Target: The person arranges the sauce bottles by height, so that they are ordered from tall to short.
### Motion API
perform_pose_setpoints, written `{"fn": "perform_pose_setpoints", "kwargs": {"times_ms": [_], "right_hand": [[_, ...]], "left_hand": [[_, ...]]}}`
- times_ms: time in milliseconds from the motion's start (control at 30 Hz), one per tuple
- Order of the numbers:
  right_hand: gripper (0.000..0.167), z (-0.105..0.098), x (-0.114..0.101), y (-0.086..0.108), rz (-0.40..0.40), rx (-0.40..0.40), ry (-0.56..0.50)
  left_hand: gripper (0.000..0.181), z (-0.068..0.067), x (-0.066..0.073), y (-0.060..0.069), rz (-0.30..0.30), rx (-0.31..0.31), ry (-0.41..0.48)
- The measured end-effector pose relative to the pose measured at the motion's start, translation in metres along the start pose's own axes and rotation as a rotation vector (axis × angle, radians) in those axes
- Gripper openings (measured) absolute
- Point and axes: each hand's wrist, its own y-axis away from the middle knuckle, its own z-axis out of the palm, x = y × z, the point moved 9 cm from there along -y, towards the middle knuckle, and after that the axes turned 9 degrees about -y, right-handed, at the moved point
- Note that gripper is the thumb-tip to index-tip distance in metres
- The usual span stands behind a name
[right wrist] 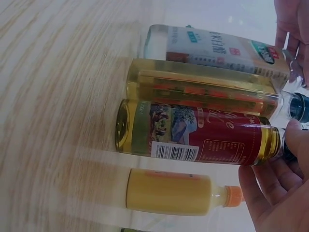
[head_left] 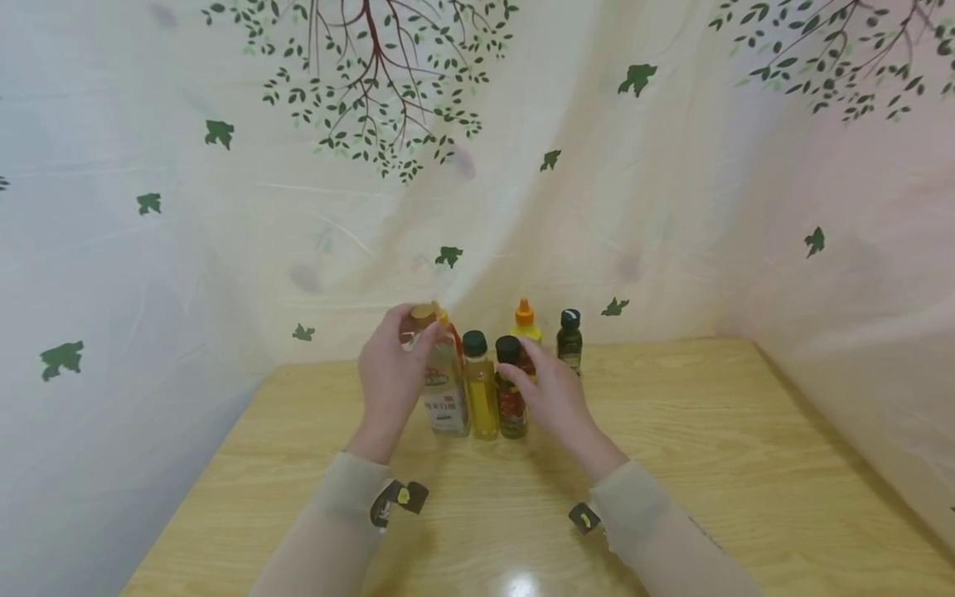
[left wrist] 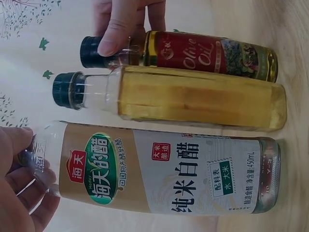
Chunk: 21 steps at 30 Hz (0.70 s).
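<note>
Gripping, left hand (head_left: 390,366): neck of clear glass vinegar bottle (head_left: 446,414), tan-and-white label. Pinching, right hand (head_left: 558,394): neck of red-labelled glass olive-oil bottle (head_left: 511,408); both toward wooden table's (head_left: 686,473) far edge. Between: green-capped clear bottle (head_left: 483,408), yellow liquid; uneven squeezing might topple it. Behind: orange-tipped yellow squeeze bottle (right wrist: 169,192), likely blocking rearward shifts; dark green bottle (head_left: 569,344), nearer that edge.

The table (head_left: 716,414) is of pale yellowish wood, with the grain clearly visible. Behind it and along both sides there hangs a whitish cloth (head_left: 492,211) — bluish toward the left, slightly pink toward the right — with soft folds. Leafy branches (head_left: 375,41) are printed at its top, and green shapes (head_left: 637,79) are scattered over it. A bright reflection (head_left: 520,585) lies on the table's near part.
</note>
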Motion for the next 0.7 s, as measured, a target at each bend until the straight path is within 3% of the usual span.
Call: {"fn": "perform_pose_setpoints", "kwargs": {"times_ms": [267,700], "right_hand": [[0.049,-0.002,0.0,-0.001,-0.015,-0.001,-0.002],[0.05,0.001,0.0,0.001,-0.024,-0.005,0.0]], "left_hand": [[0.035,-0.021,-0.002,-0.005,0.026,0.007,-0.011],[0.038,-0.054,-0.037,-0.013,-0.002,-0.002,-0.098]]}}
